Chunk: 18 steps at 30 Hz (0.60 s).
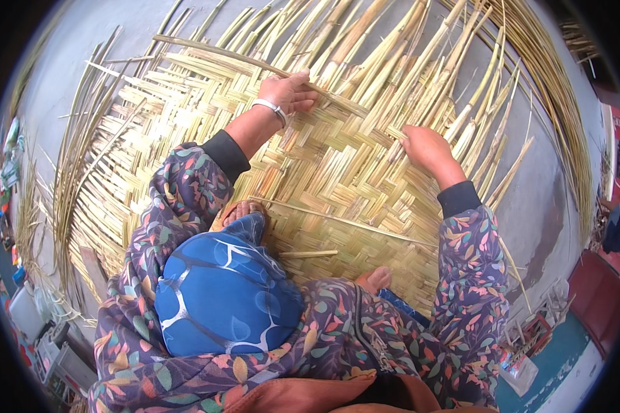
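Note:
A large woven reed mat [327, 162] in a slanting twill pattern lies spread before me, its loose strips fanning out at the far edge. My left hand [287, 96], with a white band on the wrist, is closed around a long flattened reed strip [220, 51] that runs across the mat's far part. To the right, my right hand [427, 150] has its fingers pinched on the end of another reed strip [395, 131] at the weaving edge. Its fingertips are partly hidden. Both hands are on or just above the weave.
My bare feet [375, 280] and blue-clad knee [220, 296] are on the mat. A thin stick [344, 221] lies across the weave near me. Long reed bundles [554, 96] lie at the right, and loose strips [83, 151] at the left. A red chair [599, 296] stands at the right edge.

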Motion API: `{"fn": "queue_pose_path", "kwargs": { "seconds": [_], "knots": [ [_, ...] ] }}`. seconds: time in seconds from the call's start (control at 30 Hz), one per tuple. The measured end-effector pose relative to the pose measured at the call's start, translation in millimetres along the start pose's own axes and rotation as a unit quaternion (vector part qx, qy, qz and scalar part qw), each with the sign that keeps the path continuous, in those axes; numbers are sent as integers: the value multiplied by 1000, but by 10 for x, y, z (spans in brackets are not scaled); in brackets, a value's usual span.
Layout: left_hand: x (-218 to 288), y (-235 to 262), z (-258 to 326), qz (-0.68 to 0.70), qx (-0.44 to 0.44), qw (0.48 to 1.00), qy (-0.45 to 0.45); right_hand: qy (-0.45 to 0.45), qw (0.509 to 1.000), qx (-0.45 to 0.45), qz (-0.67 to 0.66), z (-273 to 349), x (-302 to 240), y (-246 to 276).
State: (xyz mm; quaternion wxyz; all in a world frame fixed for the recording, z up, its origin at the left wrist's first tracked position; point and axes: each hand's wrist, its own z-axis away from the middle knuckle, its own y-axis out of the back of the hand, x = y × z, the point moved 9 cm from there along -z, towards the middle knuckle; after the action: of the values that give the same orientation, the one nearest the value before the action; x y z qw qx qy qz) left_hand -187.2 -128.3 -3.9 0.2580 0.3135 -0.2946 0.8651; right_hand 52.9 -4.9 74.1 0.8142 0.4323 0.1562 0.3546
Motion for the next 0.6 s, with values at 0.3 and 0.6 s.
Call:
{"fn": "queue_pose_path", "kwargs": {
  "seconds": [0.3, 0.6],
  "knots": [
    [-54, -8, -129, 142, -62, 988, -1, -30, 997, 56, -39, 58, 12, 46],
    [-139, 10, -99, 145, -67, 986, 49, -28, 998, 33, -35, 168, -57, 217]
  ]
}}
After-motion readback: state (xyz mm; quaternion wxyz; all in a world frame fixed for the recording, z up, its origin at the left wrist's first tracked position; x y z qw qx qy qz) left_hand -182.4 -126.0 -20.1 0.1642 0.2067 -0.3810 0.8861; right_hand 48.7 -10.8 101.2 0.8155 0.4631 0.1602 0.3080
